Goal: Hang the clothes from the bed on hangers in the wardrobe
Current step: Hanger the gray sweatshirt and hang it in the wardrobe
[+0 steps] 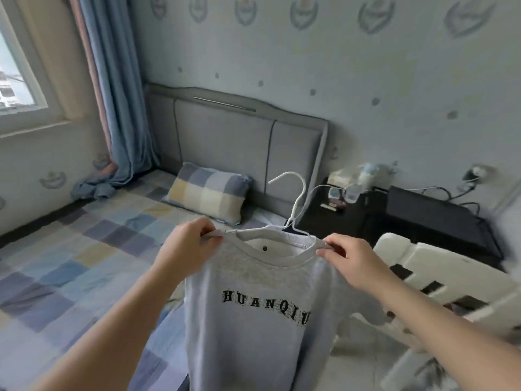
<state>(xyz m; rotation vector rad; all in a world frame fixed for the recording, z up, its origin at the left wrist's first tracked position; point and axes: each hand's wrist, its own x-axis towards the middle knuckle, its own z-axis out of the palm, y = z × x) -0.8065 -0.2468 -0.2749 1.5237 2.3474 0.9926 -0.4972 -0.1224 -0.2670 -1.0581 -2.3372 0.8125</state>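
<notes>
Sweatshirt [253, 320], one, light grey, soft knit with a ribbed round neck. Held up in the air over the near edge of the bed [70, 263], front toward the camera. Across the chest, black serif capitals: "HUANQIU". Inside the collar, one small dark round mark, too small to read.

Threaded on one thin white hanger [298, 200], hook curving up above the neckline, arms tucked inside the shoulders. Pinched at one shoulder by the left hand [186, 244], fingers and thumb curled over the fabric; pinched at the other shoulder by the right hand [349, 258] in the same way. Two bare forearms reaching in from below.

Behind: a bed cover in squares of blue, purple and pale yellow; one checked pillow [208, 197] leaning on one padded grey headboard [225, 136]. To the right, one dark bedside tabletop [318, 218] with small blurred things on it, and one white slatted chair [439, 272] just beside. To the left, blue curtain [118, 94] in long folds, bunched on the bed corner, beside one window [17, 74]. Pale blue wallpaper [338, 66] with repeated crest shapes and dots.
</notes>
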